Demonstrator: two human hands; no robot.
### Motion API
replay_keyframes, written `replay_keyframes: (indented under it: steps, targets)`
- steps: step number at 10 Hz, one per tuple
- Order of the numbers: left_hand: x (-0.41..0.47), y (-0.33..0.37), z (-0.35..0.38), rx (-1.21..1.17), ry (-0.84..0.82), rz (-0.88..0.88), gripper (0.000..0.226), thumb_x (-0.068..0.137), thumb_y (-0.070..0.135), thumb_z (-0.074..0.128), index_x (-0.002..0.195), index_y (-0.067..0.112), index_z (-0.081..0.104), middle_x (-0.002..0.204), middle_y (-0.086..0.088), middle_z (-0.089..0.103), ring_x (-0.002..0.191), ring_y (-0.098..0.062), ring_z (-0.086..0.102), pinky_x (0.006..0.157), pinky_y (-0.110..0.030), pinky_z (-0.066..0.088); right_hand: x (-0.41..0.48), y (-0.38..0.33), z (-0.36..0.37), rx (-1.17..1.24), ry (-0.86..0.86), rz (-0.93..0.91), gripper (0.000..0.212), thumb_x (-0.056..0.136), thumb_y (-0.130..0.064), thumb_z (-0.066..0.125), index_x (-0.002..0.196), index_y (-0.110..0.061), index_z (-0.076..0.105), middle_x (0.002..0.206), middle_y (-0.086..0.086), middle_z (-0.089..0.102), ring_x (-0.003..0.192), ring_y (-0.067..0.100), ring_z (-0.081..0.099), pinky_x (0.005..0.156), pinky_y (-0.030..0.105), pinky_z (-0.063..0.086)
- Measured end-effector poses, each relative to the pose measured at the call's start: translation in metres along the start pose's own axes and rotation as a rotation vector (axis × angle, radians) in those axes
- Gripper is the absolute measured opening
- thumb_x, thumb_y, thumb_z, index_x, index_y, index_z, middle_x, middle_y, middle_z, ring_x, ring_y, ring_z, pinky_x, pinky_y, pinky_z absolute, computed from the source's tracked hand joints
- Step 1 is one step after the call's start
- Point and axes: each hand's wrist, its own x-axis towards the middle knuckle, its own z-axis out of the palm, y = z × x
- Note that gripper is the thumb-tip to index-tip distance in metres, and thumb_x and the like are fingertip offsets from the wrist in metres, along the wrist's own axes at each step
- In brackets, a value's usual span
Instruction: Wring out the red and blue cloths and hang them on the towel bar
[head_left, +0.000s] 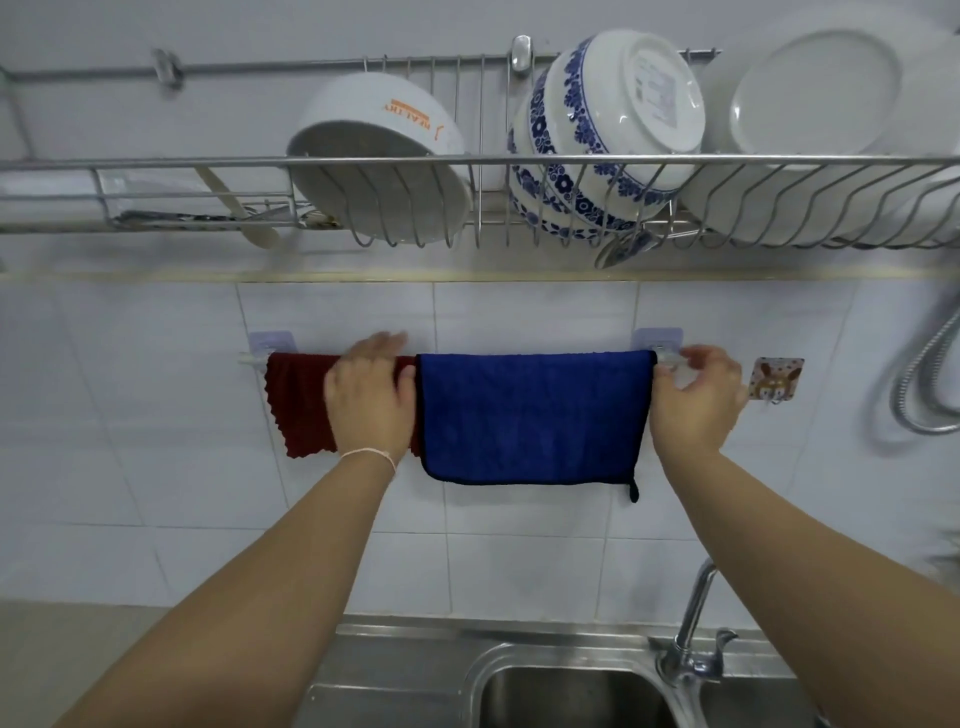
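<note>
The blue cloth (532, 415) hangs flat over the towel bar (252, 359) on the tiled wall. To its left the dark red cloth (296, 402) hangs over the same bar, partly hidden. My left hand (371, 397) lies flat on the red cloth, fingers reaching over the bar beside the blue cloth's left edge. My right hand (696, 392) is at the blue cloth's right edge, fingers apart around the bar's right end near the mount.
A wire dish rack (467, 162) with bowls and plates hangs above the bar. A decorated wall hook (776, 382) sits right of the bar, a shower hose (919, 374) further right. Below are the steel sink (467, 680) and tap (693, 623).
</note>
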Motion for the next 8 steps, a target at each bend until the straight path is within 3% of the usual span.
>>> replay_keyframes:
  steps: [1,2,4,6,7,8]
  targets:
    - [-0.011,0.013,0.008,0.046,-0.214,0.268,0.052,0.098,0.035,0.038,0.149,0.024,0.031,0.153,0.003,0.038,0.143,-0.018,0.03,0.119,-0.043,0.02,-0.002,0.0,0.0,-0.337,-0.108,-0.418,0.04,0.092,-0.019,0.051,0.131,-0.027,0.053,0.136,-0.001,0.057,0.112,0.031,0.046,0.086,0.042,0.039]
    - [-0.02,0.018,0.018,0.097,-0.291,0.292,0.058,0.099,0.04,0.032,0.153,0.022,0.02,0.157,0.004,0.029,0.147,-0.016,0.02,0.121,-0.042,0.008,-0.002,0.011,0.0,-0.548,-0.242,-0.553,0.045,0.096,-0.024,0.044,0.141,-0.03,0.045,0.144,-0.006,0.052,0.113,0.03,0.044,0.083,0.041,0.037]
    - [-0.012,0.015,0.016,0.182,-0.282,0.259,0.055,0.1,0.039,0.031,0.151,0.02,0.028,0.153,0.0,0.039,0.145,-0.016,0.027,0.121,-0.044,0.011,0.0,0.013,-0.005,-0.646,-0.278,-0.498,0.053,0.097,-0.019,0.037,0.147,-0.038,0.033,0.15,-0.011,0.043,0.114,0.031,0.044,0.081,0.04,0.037]
    - [-0.02,0.026,0.01,0.123,-0.387,0.201,0.065,0.098,0.039,0.035,0.155,0.018,0.01,0.162,0.001,0.015,0.15,-0.02,0.007,0.12,-0.046,0.006,-0.006,0.001,-0.008,-0.572,-0.458,-0.382,0.071,0.087,-0.012,0.045,0.151,-0.034,0.025,0.159,-0.012,0.028,0.122,0.032,0.042,0.09,0.043,0.043]
    - [-0.024,0.036,-0.001,0.061,-0.388,0.193,0.066,0.096,0.034,0.04,0.154,0.019,0.012,0.162,0.001,0.015,0.15,-0.021,0.009,0.121,-0.047,0.007,-0.01,-0.007,-0.016,-0.527,-0.515,-0.371,0.068,0.087,-0.015,0.049,0.15,-0.031,0.03,0.159,-0.009,0.027,0.128,0.032,0.039,0.098,0.045,0.042]
    - [-0.031,0.049,-0.015,0.037,-0.352,0.266,0.061,0.096,0.031,0.039,0.153,0.023,0.02,0.161,0.001,0.02,0.149,-0.021,0.014,0.121,-0.044,0.01,-0.022,-0.017,-0.028,-0.334,-0.445,-0.369,0.055,0.087,-0.013,0.05,0.14,-0.028,0.049,0.15,-0.003,0.043,0.127,0.029,0.042,0.103,0.043,0.042]
